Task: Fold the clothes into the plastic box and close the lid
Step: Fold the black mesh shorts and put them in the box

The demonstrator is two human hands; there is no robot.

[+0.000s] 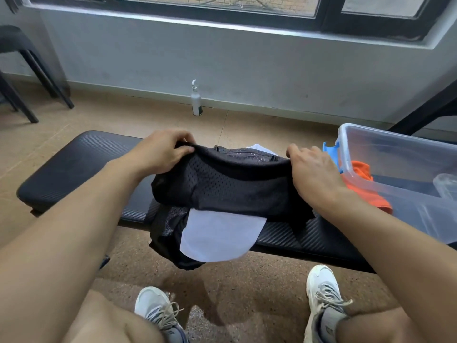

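A black mesh garment [230, 184] lies across the black bench [74, 164] in front of me, with a white pocket lining [220, 236] hanging over the bench's near edge. My left hand [160, 152] pinches the garment's far left edge. My right hand [314, 172] grips its far right edge. Both hold the cloth slightly raised. At the right stands the clear plastic box [395, 154] without its lid on. An orange cloth [363, 186] lies at the box's left end, partly behind my right hand. A white cloth [259, 147] shows behind the black garment.
A blue latch piece [330, 151] sticks out at the box's left end. A white bottle [196, 100] stands on the floor by the wall. Black chair legs [32, 78] are at the far left. My two shoes [158, 310] rest on the floor under the bench's near side.
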